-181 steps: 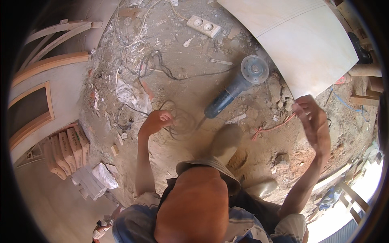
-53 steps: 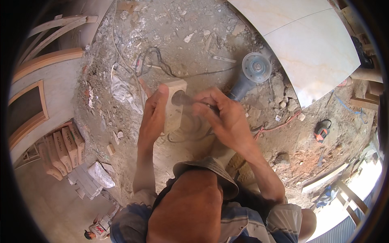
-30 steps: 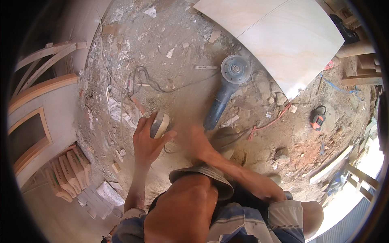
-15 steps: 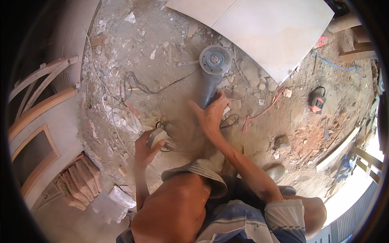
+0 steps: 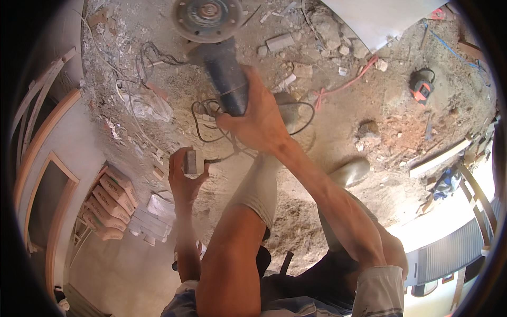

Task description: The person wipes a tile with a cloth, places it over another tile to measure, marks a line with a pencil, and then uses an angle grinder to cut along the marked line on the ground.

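Note:
My right hand (image 5: 252, 113) grips the dark body of an angle grinder (image 5: 219, 74), whose round disc (image 5: 208, 13) faces up at the top of the view. Lower on the left, my left hand (image 5: 182, 174) holds the pale socket strip (image 5: 194, 160), seen end-on, with a dark lead at its right side. Loops of black cable (image 5: 203, 137) hang around and below the grinder's handle.
A pale tile sheet (image 5: 383, 21), tape measure (image 5: 422, 90), red cord (image 5: 343, 84), rubble and a wooden plank (image 5: 441, 156) lie on the dirt. Stacked bags (image 5: 108, 203) stand beside a wall with wooden frames (image 5: 50, 190) at left. My boot (image 5: 348, 171) rests below right.
The socket strip left the ground for my left hand. My right hand moved from it onto the grinder, which is now raised and higher in view. The view has shifted.

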A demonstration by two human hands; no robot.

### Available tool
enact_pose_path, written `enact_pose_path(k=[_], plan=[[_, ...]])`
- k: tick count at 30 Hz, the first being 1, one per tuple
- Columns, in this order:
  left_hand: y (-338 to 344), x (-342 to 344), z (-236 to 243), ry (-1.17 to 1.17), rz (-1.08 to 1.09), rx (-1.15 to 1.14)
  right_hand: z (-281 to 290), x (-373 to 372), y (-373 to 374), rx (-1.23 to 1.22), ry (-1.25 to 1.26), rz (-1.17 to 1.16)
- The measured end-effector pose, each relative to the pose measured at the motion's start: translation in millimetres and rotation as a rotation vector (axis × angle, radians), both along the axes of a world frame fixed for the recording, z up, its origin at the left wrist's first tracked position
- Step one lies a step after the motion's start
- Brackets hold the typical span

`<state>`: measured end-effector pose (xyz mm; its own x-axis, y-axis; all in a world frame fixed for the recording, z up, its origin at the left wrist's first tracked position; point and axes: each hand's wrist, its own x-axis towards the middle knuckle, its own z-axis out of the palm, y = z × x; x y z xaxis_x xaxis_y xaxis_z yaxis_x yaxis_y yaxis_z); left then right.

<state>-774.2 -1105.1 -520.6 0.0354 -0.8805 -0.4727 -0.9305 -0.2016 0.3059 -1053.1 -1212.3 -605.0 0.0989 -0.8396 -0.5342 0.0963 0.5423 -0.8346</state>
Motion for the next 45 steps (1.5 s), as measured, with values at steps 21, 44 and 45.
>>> enact_pose_path(k=[21, 44, 45], plan=[[68.1, 202.4, 210.1, -0.305, 0.259, 0.127, 456.9, -177.7, 133.0, 0.369, -0.217, -0.701], [242.4, 72.3, 435.6, 0.193, 0.472, 0.441, 679.0, -236.7, 288.7, 0.100, -0.335, -1.196], [237.7, 72.8, 441.8, 0.212, 0.474, 0.435, 676.5, -235.0, 287.7, 0.097, -0.296, -1.201]])
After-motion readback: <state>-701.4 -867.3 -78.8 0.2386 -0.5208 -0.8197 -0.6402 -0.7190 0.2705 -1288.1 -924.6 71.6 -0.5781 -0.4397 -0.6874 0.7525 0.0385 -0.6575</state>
